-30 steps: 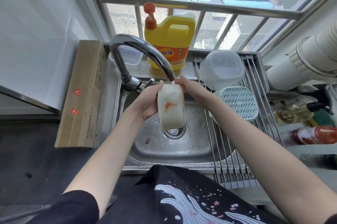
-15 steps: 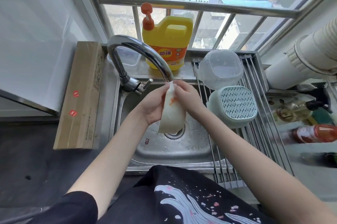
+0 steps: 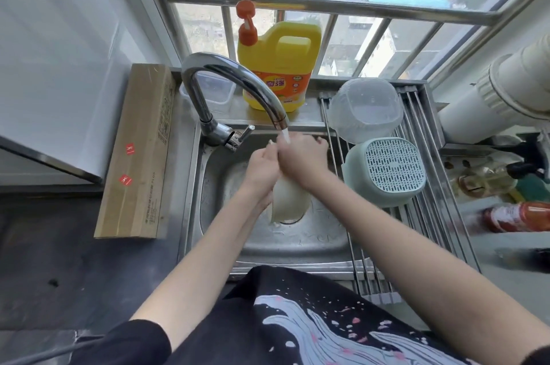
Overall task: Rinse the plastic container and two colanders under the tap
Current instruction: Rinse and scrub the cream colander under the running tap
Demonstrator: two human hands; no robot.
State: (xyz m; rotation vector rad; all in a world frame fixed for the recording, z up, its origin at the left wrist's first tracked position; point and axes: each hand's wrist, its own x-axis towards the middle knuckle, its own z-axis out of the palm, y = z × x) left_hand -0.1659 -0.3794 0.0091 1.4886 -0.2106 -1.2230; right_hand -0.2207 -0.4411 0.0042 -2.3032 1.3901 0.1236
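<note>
Under the tap (image 3: 238,88) at the middle of the frame, two bare hands are holding a whitish plastic container (image 3: 287,201) tipped on edge over the sink (image 3: 297,242), probably so that the thin stream of water is running down it and draining straight toward the plughole. Left hand (image 3: 262,169) is cupping the container's left side while right hand (image 3: 303,161) is lying across its top, fingers (image 3: 320,141) curled over it; both are gripping it, with the water landing on the right hand's knuckles. To the right of centre, on a rack of steel rods spanning the sink's edge, one clear tub (image 3: 366,110) and one pale green colander (image 3: 387,171) are sitting upside down, seemingly so that they are dripping dry. I am counting one green colander only; whether the clear piece is the second colander, I cannot tell. One yellow detergent jug (image 3: 278,67) is standing behind the tap, and one long cardboard box (image 3: 138,153) is lying on the worktop (image 3: 59,245) at left.
</note>
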